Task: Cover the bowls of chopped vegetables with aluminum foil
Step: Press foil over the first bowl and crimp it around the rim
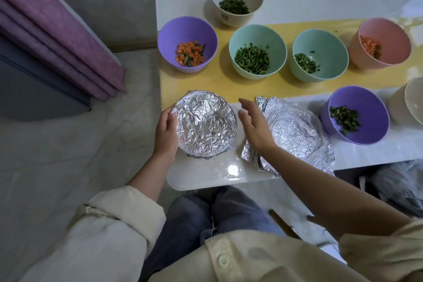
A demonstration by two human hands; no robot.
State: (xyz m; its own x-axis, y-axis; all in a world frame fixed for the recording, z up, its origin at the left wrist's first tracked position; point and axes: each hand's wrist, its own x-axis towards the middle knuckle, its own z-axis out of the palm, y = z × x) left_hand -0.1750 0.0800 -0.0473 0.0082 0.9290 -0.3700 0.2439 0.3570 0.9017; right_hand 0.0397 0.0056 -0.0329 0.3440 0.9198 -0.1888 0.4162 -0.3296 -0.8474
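the left grip (166, 131) curls round the foil-covered bowl (207, 123) (near the desk (206, 176) edge). the right grip (254, 125) hovers beside it, fingers straight, empty.

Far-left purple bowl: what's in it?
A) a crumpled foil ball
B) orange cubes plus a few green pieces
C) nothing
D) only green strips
B: the purple bowl at the table's left edge is uncovered and holds a small heap of orange cubes with a few green pieces mixed in.
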